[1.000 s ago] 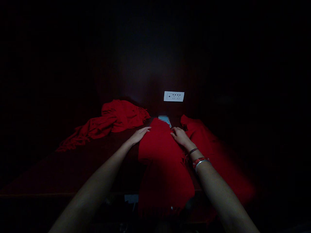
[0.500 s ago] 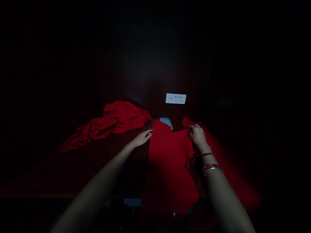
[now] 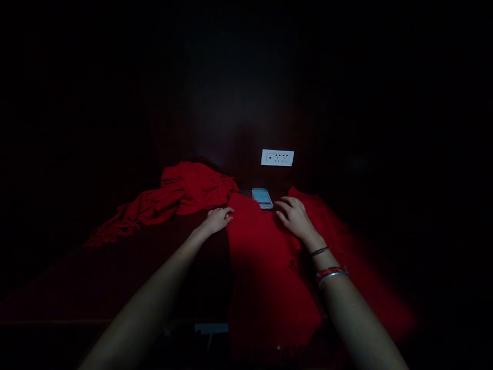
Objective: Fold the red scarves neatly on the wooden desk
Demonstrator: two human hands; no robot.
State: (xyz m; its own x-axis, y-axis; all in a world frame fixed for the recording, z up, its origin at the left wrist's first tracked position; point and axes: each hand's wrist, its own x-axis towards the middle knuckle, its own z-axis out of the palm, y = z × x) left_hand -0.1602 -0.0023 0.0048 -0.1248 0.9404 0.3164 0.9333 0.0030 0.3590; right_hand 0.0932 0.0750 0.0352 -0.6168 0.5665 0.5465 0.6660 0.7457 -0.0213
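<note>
A red fringed scarf (image 3: 265, 241) lies lengthwise in front of me, its near end hanging past the table's front edge. At its far left edge is my left hand (image 3: 216, 221), with thumb and fingers closed on the cloth. My right hand (image 3: 296, 218) rests on or just over the scarf's far right part, fingers apart and bent slightly, holding nothing. Just past the scarf's far edge lies a phone (image 3: 263, 198) with a lit screen, close to my right fingertips.
A crumpled red scarf (image 3: 188, 190) is heaped at the back left. More red cloth (image 3: 346, 246) lies flat along the right. A white socket plate (image 3: 278, 158) is on the dark back wall. Below the table's front edge (image 3: 57, 322) a pale object shows dimly.
My right hand has let go of the scarf's far right corner and moved left with its fingers spread. The scarf's far end has shifted left with my left hand, uncovering more of the phone.
</note>
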